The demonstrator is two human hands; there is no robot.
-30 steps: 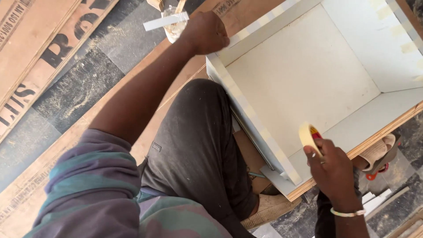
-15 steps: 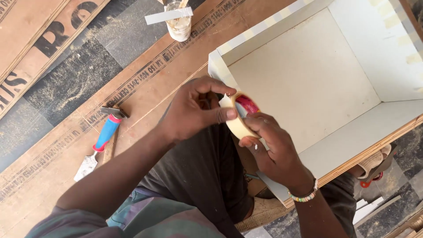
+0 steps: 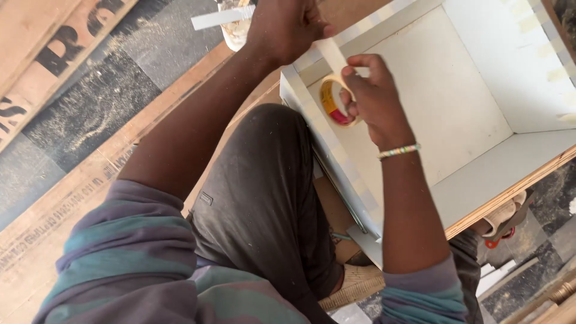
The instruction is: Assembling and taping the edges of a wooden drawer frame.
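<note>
Right hand [image 3: 375, 99] is gripping the beige masking tape roll with red core [image 3: 337, 102] over the white open-topped wooden box [image 3: 420, 90]; left hand [image 3: 285, 27] is pinching the strip's free end, stretching up-left toward the near wall's corner.

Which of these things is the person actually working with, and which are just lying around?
In use:
- roll of tape, in the right hand
- tape strip, pulled by the left hand
- white box

Lying about:
- small pot with a flat stick
- printed boards
- sandal
</note>
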